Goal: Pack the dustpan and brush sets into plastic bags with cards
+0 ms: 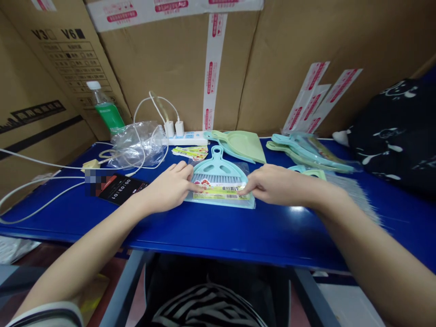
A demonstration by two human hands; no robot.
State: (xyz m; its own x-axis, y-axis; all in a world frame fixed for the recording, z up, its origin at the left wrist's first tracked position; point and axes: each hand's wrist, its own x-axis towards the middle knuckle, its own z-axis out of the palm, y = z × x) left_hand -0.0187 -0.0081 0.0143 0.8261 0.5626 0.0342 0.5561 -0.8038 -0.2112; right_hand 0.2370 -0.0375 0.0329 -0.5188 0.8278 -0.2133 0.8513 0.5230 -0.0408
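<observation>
A light blue dustpan with a small brush [218,170] lies in a clear plastic bag on the blue table, handle pointing away from me. A yellow-green printed label card [220,190] sits across its lower part, below the grey bristles. My left hand [175,186] is at the bag's left edge, one digit stretched onto the label and the other fingers curled. At the right edge, my right hand [267,184] has a fingertip pressed on the label's right end, its other fingers bent. The undersides of both hands are hidden.
Loose label cards [190,153] and a green dustpan [243,143] lie behind. More dustpans [311,152] and a pile of brushes [350,193] are on the right. Leftward are a phone [121,188], cables, crumpled plastic [138,143], a power strip [187,138] and a bottle [107,109].
</observation>
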